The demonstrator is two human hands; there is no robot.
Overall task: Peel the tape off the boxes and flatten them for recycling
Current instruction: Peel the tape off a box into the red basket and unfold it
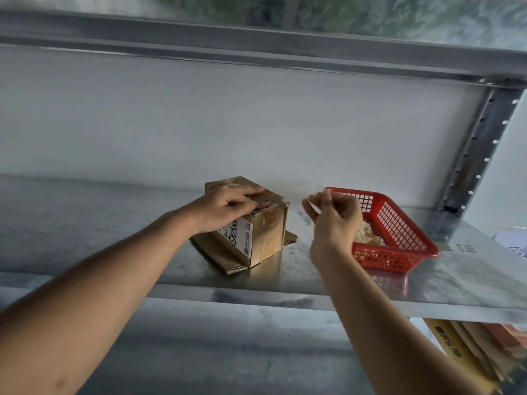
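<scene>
Two hands work on a metal shelf (285,280): left hand (228,206) presses flat on the cardboard box (265,235), right hand (333,215) pinches clear tape (316,208) beside the red basket (399,223) holding crumpled tape

Brown cardboard box (258,233): still assembled, upright on metal shelf (313,269), resting atop a flattened cardboard piece (219,256). White printed label (238,233) on near face. Glossy tape (269,216) on right face and top edge.
</scene>
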